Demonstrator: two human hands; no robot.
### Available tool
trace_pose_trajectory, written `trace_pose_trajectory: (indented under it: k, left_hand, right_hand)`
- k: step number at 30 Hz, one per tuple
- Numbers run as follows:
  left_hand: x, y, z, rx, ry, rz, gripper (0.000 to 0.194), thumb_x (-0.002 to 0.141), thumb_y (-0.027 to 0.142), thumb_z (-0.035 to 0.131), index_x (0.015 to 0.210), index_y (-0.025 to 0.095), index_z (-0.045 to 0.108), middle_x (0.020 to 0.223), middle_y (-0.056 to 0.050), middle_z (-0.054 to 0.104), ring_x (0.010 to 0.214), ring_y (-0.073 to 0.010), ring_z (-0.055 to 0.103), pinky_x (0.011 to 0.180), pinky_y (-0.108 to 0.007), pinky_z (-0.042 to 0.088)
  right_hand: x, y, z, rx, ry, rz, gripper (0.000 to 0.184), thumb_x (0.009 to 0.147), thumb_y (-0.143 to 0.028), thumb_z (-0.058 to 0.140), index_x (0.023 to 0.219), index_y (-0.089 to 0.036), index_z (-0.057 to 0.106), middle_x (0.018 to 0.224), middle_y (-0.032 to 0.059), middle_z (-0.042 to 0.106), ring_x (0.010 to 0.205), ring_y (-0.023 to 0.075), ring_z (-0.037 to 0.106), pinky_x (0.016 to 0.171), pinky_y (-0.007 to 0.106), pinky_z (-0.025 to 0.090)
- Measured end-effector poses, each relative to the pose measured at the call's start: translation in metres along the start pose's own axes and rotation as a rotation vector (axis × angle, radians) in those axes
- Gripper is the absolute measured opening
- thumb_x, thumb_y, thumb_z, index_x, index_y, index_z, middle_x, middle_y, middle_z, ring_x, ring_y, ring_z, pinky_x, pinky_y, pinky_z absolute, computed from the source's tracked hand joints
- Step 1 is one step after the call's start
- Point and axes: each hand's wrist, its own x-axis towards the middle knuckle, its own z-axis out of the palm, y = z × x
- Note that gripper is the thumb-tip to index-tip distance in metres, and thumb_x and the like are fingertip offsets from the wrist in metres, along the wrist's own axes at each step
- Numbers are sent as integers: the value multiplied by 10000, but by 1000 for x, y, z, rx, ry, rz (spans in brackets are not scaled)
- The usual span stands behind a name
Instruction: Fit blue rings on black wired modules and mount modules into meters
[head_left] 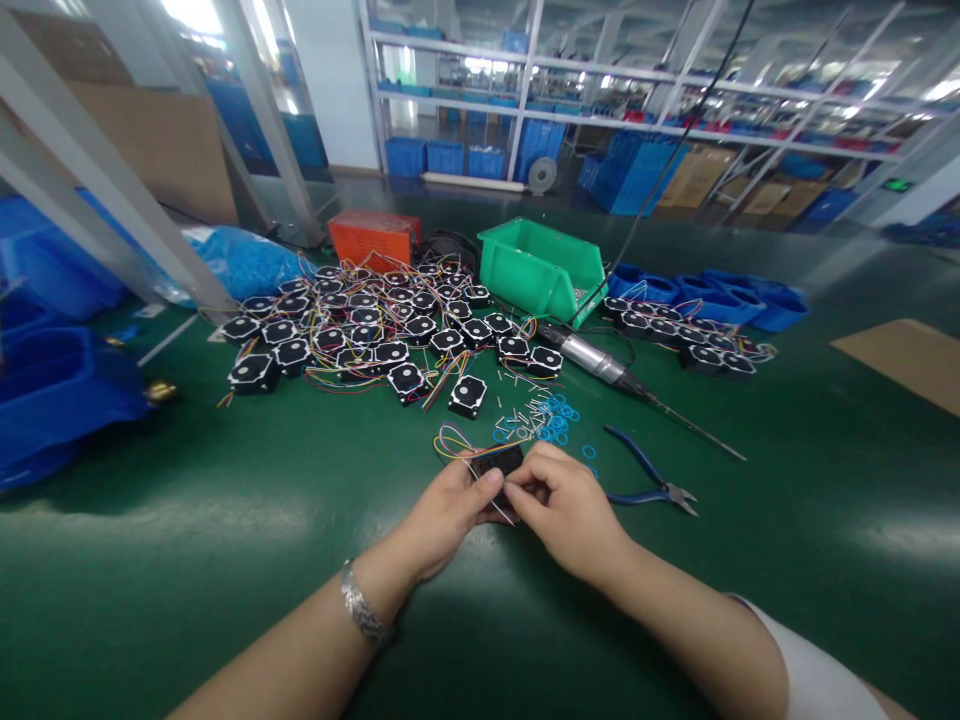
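Observation:
My left hand (450, 510) is closed around a small black motor (499, 460) with yellow, red, blue and white wires, its thumb resting on the near side. Pressed to the motor's right edge is my right hand (562, 505), thumb and forefinger pinched; whatever is between the fingertips is hidden. The loose wires (450, 440) loop out to the left, and one white wire crosses below the left thumb. Just beyond the hands lie several small screws (525, 415) and thin blue rings (555, 425). A similar motor (468, 396) sits alone behind them.
Blue-handled cutting pliers (660, 492) lie right of my hands. A power screwdriver (592, 360) with a long bit rests behind them. Many wired motors (360, 335) cover the back of the green table, near a green bin (532, 265) and an orange box (375, 238). Blue bins (67, 390) stand left.

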Motion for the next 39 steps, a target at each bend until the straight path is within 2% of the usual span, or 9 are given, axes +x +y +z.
trace_pose_trajectory:
  k: [7, 10, 12, 17, 22, 27, 31, 36, 39]
  left_hand:
    - [2, -3, 2, 41, 111, 16, 311, 711, 268, 571, 973, 139, 467, 831, -69, 592, 671, -155, 576, 595, -292, 466]
    - [3, 1, 1, 33, 172, 17, 319, 707, 285, 567, 960, 130, 451, 710, -60, 608, 573, -150, 582, 565, -297, 461]
    - [5, 6, -2, 21, 195, 47, 308, 704, 285, 568, 940, 121, 459, 699, -71, 617, 565, -150, 585, 571, -297, 461]
    - [8, 16, -13, -12, 244, 135, 271, 694, 271, 576, 889, 105, 489, 700, -83, 625, 573, -150, 590, 577, -281, 462]
    - [10, 19, -18, -26, 223, 144, 275, 669, 206, 604, 894, 105, 485, 734, -75, 626, 591, -135, 593, 603, -268, 461]
    - [7, 24, -16, 10, 237, 147, 369, 607, 159, 655, 914, 129, 453, 702, -40, 607, 543, -124, 578, 553, -254, 457]
    - [6, 23, -18, -9, 207, 138, 404, 604, 162, 664, 916, 178, 408, 697, 5, 573, 486, -103, 553, 488, -232, 431]
    - [7, 22, -23, -101, 118, 133, 377, 634, 210, 651, 950, 207, 445, 779, -8, 583, 558, -103, 559, 504, -213, 401]
    - [10, 22, -25, -124, 145, 172, 270, 674, 280, 611, 913, 183, 529, 807, -24, 590, 648, -122, 557, 557, -234, 410]
  right_hand:
    - [2, 2, 4, -4, 114, -98, 163, 741, -186, 501, 591, -124, 522, 637, 5, 471, 614, 54, 427, 563, 157, 327]
    - [11, 11, -6, 12, 203, -32, 114, 745, -206, 487, 686, -128, 545, 681, 11, 503, 627, 59, 451, 582, 158, 360]
    - [21, 22, -14, -62, 205, 46, 108, 740, -199, 477, 770, -133, 558, 745, 16, 531, 645, 63, 471, 617, 168, 383]
    - [54, 40, -22, -508, -69, 81, 234, 733, -227, 505, 944, -158, 577, 922, 41, 548, 808, 111, 510, 773, 225, 394]
    - [83, 36, -17, -803, -249, 115, 247, 738, -271, 491, 857, -100, 623, 867, 122, 572, 890, 206, 518, 797, 286, 395]
    - [102, 27, -10, -812, -308, 164, 214, 678, -92, 470, 819, -58, 626, 824, 168, 582, 827, 221, 558, 733, 280, 422]
    - [107, 25, -3, -770, -314, 184, 198, 654, -68, 494, 802, -55, 625, 823, 168, 585, 850, 197, 557, 766, 245, 416]
    - [103, 31, -2, -667, -237, 189, 200, 632, -42, 471, 783, -58, 602, 843, 158, 580, 863, 207, 545, 773, 271, 408]
    - [94, 36, -8, -543, -174, 189, 197, 649, -65, 454, 800, -100, 577, 833, 96, 583, 830, 163, 545, 746, 240, 414]
